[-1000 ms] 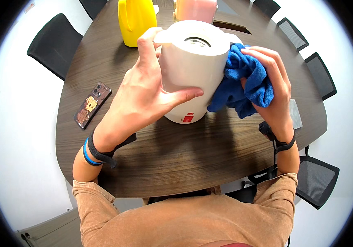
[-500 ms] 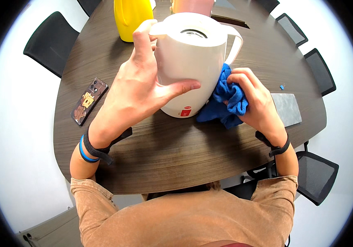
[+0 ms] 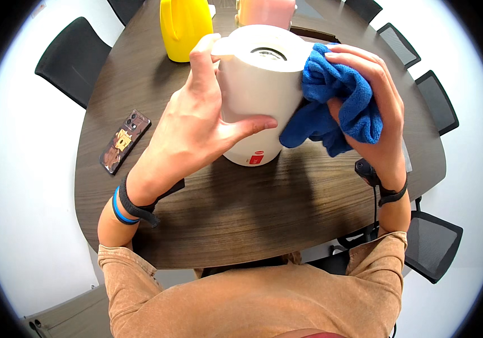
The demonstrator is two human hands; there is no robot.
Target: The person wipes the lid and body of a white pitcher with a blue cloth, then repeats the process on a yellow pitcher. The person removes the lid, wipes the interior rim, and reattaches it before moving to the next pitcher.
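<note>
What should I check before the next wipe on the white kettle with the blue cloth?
1. Left hand grips the round white plastic kettle: ok, fingers wrap its side.
2. Right hand holds the fluffy blue cloth: ok, bunched against the kettle's right side.
3. Kettle stands on the dark wooden table: ok, its base rests there.
4. Patterned flat phone away from the wiping: ok, it lies apart on the left.
5. Yellow plastic jug clear of the kettle: ok, it stands behind, not touching.
6. Kettle empty and dry inside: cannot tell, the opening shows little.
</note>
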